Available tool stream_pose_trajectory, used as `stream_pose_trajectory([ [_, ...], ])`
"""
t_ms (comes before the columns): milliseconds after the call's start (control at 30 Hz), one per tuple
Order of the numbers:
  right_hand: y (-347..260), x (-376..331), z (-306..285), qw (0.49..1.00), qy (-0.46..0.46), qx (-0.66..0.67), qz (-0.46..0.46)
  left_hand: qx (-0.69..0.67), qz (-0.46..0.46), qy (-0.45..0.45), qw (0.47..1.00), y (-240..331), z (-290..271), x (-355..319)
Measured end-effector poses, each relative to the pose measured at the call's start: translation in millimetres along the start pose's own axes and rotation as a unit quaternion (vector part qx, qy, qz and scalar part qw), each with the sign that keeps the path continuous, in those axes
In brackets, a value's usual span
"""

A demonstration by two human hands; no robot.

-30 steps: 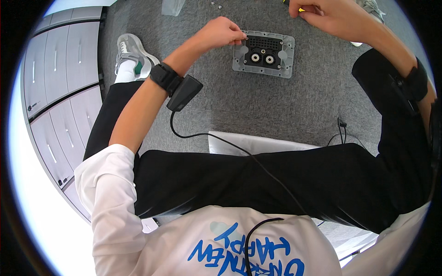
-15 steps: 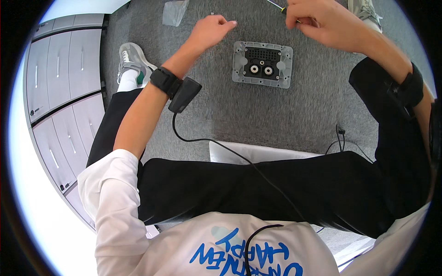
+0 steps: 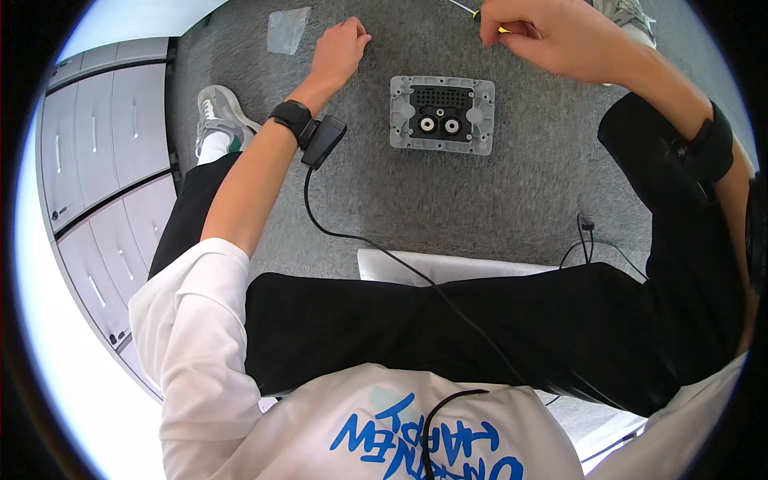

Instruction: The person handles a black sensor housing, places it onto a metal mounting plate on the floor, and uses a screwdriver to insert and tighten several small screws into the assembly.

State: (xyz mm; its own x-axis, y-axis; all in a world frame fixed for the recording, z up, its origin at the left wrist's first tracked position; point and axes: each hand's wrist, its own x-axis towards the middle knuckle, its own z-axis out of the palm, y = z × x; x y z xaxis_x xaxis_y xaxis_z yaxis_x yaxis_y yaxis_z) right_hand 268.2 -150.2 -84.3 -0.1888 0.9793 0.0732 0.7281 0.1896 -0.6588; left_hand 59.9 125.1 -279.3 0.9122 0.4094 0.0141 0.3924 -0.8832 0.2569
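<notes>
A screwdriver with a thin metal shaft and a yellow-and-black handle sits in my right hand, its fingers closed round the handle near the top edge. The shaft points away to the upper left. My left hand is above the carpet at the upper middle, fingers curled; whatever they may hold is hidden. Between and below both hands, a grey rectangular connector housing lies on the floor. Its black insert has rows of small holes and two large round contacts. Neither hand touches it.
A small clear plastic bag lies on the grey carpet beyond my left shoe. Grey cabinets line the left side. A black cable runs from my left wrist device. More thin cables lie by my right leg.
My left hand has moved left, and its extended thumb has drawn in toward the fingers. My right hand keeps the screwdriver. The whole view has shifted slightly, moving the housing left in the picture.
</notes>
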Motion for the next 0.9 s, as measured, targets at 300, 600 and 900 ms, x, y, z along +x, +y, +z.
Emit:
stream_pose_trajectory([
  [300,-2,-1,-1,1.0,-0.01,-0.023,-0.005,-0.155,0.01,0.022,0.988,42,-29,-24],
  [600,1,4,4,0.999,-0.023,-0.036,-0.024,-0.264,0.026,-0.066,0.962,98,-63,-63],
  [900,-8,9,5,0.998,-0.057,-0.028,0.018,-0.291,0.048,-0.141,0.945,104,-58,-79],
])
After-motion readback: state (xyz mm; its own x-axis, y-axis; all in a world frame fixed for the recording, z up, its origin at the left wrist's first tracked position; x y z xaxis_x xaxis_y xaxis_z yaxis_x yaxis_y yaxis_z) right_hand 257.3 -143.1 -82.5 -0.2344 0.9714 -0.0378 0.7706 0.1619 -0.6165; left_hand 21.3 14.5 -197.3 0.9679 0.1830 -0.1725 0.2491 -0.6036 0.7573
